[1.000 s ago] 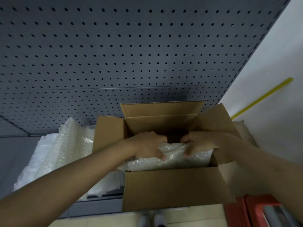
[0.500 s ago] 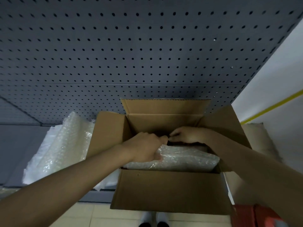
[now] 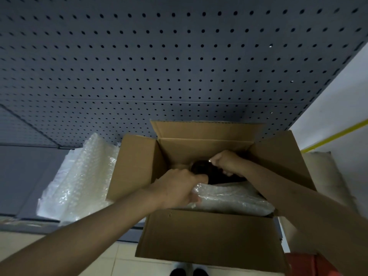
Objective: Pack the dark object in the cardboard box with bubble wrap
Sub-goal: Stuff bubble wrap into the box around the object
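Both hands are working inside the cardboard box (image 3: pixel 209 234), and the dark object (image 3: pixel 207 172) is lying low in its far half, partly hidden behind them. The right hand (image 3: pixel 227 163) is resting on the object's far end with its fingers (image 3: pixel 226 173) curled down over the top; they seem to be closing on the object, though the contact itself is hidden in shadow. The left hand (image 3: pixel 177 188) is pressing on the near-left corner of the bubble wrap (image 3: pixel 233 198), which is filling the near half of the box just beside the object; its fingers are bent into the wrap, apparently pinching an edge. All four flaps are standing open. Outside, more loose wrap (image 3: pixel 79 180) is lying in a heap to the left of the box, in front of the grey pegboard (image 3: pixel 179 66).

Judging from this, the object is being seated against the padding rather than fully wrapped. The risk is that the far side and top are looking bare, so the object could be knocking against cardboard once the box is moved. The wrap could also be springing up when the left hand lets go, since it is only being pushed down, not tucked under anything.
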`<state>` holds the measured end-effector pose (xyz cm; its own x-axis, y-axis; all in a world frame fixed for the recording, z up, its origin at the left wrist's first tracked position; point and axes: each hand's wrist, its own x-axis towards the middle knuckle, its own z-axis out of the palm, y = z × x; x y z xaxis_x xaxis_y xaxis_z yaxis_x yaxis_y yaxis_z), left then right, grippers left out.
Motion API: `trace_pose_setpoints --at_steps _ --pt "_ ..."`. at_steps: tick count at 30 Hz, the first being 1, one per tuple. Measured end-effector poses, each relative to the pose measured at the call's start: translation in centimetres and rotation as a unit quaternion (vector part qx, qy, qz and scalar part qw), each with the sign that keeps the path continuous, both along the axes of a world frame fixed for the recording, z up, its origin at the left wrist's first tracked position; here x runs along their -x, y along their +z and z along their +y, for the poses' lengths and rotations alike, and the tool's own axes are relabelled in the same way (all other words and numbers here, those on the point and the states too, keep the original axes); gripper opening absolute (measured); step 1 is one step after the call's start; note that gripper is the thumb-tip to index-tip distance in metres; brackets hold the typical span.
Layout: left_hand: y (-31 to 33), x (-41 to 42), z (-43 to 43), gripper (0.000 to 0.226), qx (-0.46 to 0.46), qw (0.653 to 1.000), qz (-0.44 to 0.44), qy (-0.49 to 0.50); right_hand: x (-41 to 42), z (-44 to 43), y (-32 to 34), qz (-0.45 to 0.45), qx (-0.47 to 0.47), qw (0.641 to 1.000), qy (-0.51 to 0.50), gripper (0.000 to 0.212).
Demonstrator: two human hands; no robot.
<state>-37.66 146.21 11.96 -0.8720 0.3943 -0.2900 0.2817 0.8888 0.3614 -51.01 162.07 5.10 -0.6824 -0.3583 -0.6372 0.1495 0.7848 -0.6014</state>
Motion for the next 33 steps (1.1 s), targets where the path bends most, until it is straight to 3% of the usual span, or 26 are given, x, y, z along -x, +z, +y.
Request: trace_pose_setpoints --at_steps 7,13,16,19,24,28,33 --pt "-2.1 -0.6 0.4 0.035 0.001 1.0 -0.025 0.019 -0.7 0.5 -0.2 0.025 -0.009 0.999 0.038 0.032" --pt "-2.1 -0.1 -1.3 0.06 -0.03 0.979 -0.2 0.038 -1.7 1.9 2.3 0.154 -0.094 0.975 0.132 0.053" --pt "-1.2 0.1 -2.2 0.051 0.011 0.986 -0.166 0.017 -3.4 4.2 5.3 0.104 -0.066 0.968 0.217 0.054" --pt "-0.6 0.2 -2.0 0.041 -0.011 0.981 -0.189 0.043 -5.4 6.0 5.9 0.037 -0.065 0.952 0.295 0.046" --pt "-3.4 1.0 -0.6 0.022 -0.002 0.979 -0.178 0.097 -7.2 5.9 3.8 0.139 -0.069 0.938 0.311 0.017" --pt "-4.7 1.2 1.0 0.019 0.066 0.978 -0.155 0.12 -7.7 5.1 1.0 0.187 -0.114 0.909 0.355 0.018" --pt "-4.6 1.4 -0.2 0.023 0.033 0.972 -0.145 0.183 -6.8 5.7 0.8 0.196 -0.106 0.912 0.344 0.02"
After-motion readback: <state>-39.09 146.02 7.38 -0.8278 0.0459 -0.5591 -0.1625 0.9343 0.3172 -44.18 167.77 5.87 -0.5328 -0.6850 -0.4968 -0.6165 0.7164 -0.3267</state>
